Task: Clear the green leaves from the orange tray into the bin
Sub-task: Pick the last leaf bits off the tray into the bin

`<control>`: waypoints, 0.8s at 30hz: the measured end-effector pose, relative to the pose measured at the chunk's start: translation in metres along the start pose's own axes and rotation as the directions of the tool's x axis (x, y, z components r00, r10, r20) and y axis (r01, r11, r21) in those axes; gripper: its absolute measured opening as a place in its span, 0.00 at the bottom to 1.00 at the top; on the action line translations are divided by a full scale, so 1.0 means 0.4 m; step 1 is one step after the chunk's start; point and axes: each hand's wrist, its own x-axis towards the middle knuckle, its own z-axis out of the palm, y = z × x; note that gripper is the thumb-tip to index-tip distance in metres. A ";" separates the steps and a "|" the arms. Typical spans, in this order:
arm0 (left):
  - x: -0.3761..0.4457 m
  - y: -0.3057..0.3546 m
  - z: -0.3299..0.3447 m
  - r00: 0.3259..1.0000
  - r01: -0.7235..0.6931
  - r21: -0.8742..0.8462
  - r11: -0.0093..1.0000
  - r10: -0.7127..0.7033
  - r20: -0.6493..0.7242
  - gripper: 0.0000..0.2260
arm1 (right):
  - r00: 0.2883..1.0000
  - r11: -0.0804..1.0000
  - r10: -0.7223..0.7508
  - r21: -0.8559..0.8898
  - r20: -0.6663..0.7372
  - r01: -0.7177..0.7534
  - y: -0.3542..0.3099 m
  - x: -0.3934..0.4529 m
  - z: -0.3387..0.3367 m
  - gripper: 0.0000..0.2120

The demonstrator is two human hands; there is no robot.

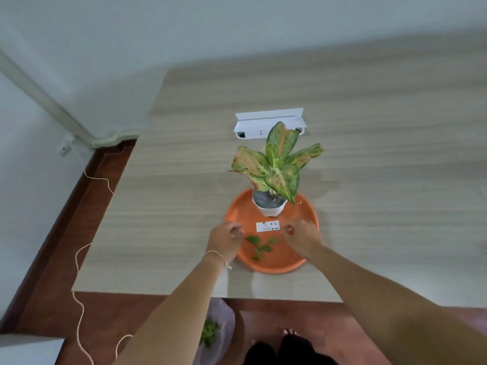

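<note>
The round orange tray [295, 262] sits on the wooden table near its front edge. A few small green leaves [259, 246] lie on the front half of the tray. My left hand [225, 239] hovers over the tray's left rim with loosely curled fingers and nothing visible in them. My right hand [301, 235] hangs over the tray's right side, just right of the leaves, fingers also loosely curled and holding nothing I can see. The bin [218, 335], a translucent bag with green leaves inside, stands on the floor below the table's front edge, partly hidden by my left forearm.
A potted plant [274, 164] in a white pot stands on the back of the tray. A white label card [267, 226] lies between the pot and the leaves. A white power strip [268, 123] lies further back on the table. A cord [79, 272] trails across the floor at left.
</note>
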 end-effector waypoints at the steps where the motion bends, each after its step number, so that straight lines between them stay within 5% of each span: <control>1: 0.005 0.007 0.015 0.998 -0.040 0.069 0.997 0.037 0.052 0.09 | 1.000 1.000 0.007 -0.027 -0.006 -0.007 0.017 0.007 0.002 0.09; 7: 0.013 0.036 0.066 0.959 -0.169 0.300 0.939 0.087 0.268 0.16 | 0.994 0.951 0.034 -0.308 0.101 -0.001 0.030 0.017 0.024 0.15; 16: 0.043 0.053 0.105 0.925 -0.228 0.481 0.846 0.035 0.378 0.21 | 0.990 0.967 0.078 -0.250 0.118 -0.046 -0.006 0.031 0.076 0.15; 24: 0.076 0.043 0.128 0.927 -0.304 0.521 0.797 0.121 0.356 0.10 | 0.992 0.955 0.022 -0.297 0.124 0.016 -0.040 0.015 0.110 0.15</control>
